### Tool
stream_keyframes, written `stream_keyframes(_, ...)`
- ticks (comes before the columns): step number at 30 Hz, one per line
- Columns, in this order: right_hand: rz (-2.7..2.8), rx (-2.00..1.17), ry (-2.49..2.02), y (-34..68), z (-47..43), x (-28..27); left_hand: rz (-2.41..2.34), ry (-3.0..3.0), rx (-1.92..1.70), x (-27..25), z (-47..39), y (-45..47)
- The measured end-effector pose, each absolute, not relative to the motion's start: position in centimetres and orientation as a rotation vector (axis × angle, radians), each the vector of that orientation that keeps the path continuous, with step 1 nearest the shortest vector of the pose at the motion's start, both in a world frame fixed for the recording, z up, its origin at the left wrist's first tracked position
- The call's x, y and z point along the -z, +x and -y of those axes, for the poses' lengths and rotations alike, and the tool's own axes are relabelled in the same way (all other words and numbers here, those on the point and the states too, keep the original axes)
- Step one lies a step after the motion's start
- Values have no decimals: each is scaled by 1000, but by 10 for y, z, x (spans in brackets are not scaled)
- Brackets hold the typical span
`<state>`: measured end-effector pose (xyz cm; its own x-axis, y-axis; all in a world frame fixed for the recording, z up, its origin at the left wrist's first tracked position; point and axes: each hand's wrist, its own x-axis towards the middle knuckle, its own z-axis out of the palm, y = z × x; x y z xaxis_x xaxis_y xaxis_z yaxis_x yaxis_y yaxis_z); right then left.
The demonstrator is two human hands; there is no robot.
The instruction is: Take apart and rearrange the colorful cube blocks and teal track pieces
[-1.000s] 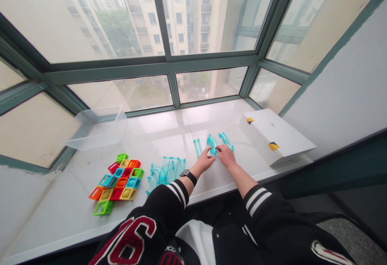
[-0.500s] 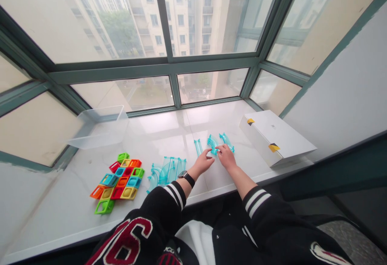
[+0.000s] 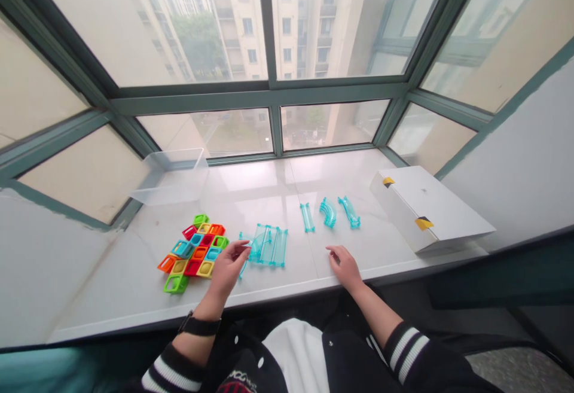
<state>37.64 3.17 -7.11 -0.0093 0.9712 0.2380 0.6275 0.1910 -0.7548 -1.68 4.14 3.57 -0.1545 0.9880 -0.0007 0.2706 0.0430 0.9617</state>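
My left hand [image 3: 230, 264] reaches over the left group of clear turquoise track pieces, thumb and fingers closed around a curved track piece [image 3: 243, 271] that it mostly covers. Beside it, several straight track pieces [image 3: 275, 248] lie flat side by side. Empty and loosely curled, with thumb and fingertips slightly apart, my right hand [image 3: 344, 265] is low near the sill's front edge. Beyond it are a short straight track piece [image 3: 307, 218], a tightly curved track piece [image 3: 329, 212] and a longer track piece [image 3: 350, 212], all apart from one another.
Left of my left hand, several red, yellow, green, blue and orange blocks [image 3: 200, 253] form a patch. Behind them stands a clear plastic bin [image 3: 179, 192]. A white box [image 3: 433, 207] with yellow-black tape is at the right. Windows border the white sill [image 3: 251, 189].
My left hand has moved left from the middle to the left group of track pieces. My right hand has drawn back from the curved piece toward the front edge. The camera view has shifted.
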Motion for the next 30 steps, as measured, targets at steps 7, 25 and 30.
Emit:
stream_keyframes(7, 1870, -407, -1582, 365, -27, 77, -1900, 1250, -1199, -16, 9, -64)
stream_keyframes(25, 1948, -309, -1621, 368, -26, 82, -1939, 1934, -841, 10, -10, -28)
stream_keyframes(30, 1952, -316, -1621, 368, -27, 82, -2006, 1976, -602, 8, -34, -17)
